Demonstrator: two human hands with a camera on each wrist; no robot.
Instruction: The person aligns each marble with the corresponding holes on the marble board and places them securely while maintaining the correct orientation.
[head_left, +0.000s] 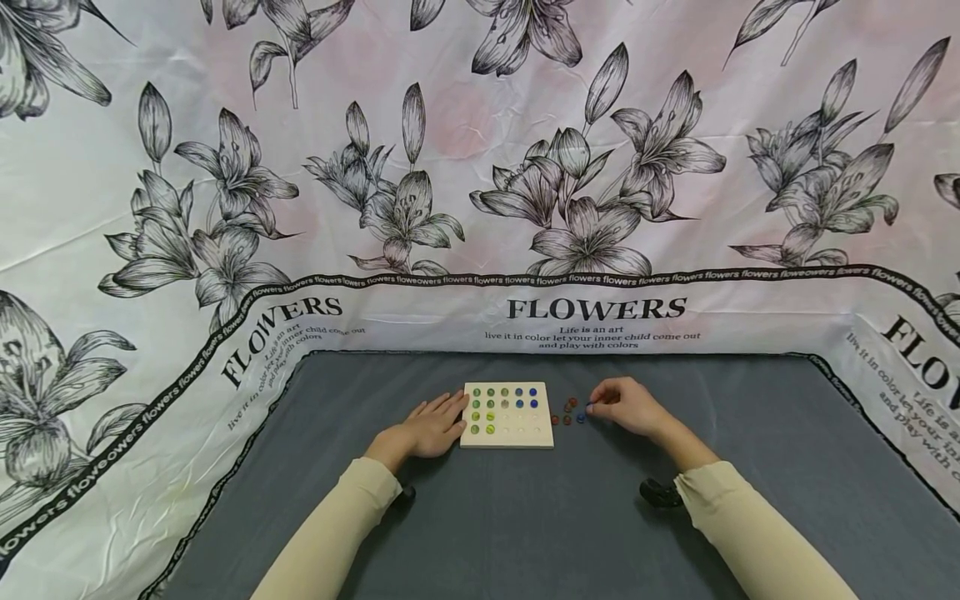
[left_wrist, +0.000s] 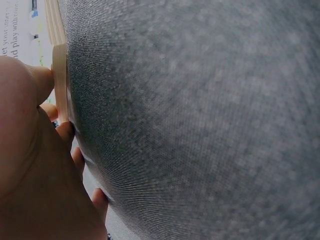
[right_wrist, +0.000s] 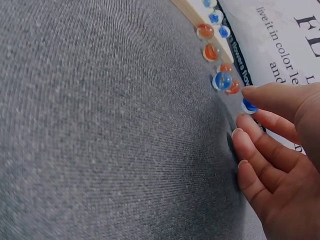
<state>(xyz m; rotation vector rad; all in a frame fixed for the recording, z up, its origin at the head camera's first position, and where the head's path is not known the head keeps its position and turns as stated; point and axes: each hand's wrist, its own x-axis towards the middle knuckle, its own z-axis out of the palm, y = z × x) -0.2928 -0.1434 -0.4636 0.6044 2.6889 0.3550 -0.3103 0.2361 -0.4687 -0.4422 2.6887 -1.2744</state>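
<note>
A pale wooden board (head_left: 517, 441) lies on the grey cloth, with marbles in rows of hollows: green at the left, yellow-green and clear ones beside them, blue at the upper right. Several hollows in its lower right part hold no marble. My left hand (head_left: 435, 427) rests along the board's left side, fingers extended, thumb touching its edge. To the right of the board, my right hand (head_left: 628, 406) pinches a blue marble (right_wrist: 248, 106) between thumb and index finger. Near its fingertips another blue marble (right_wrist: 222, 80) lies on the cloth among several orange marbles (right_wrist: 211, 52).
The grey cloth (head_left: 487, 517) covers the table. Behind it hangs a white curtain (head_left: 450, 225) printed with lilies and lettering. A black device (head_left: 660, 493) sits beneath the right wrist.
</note>
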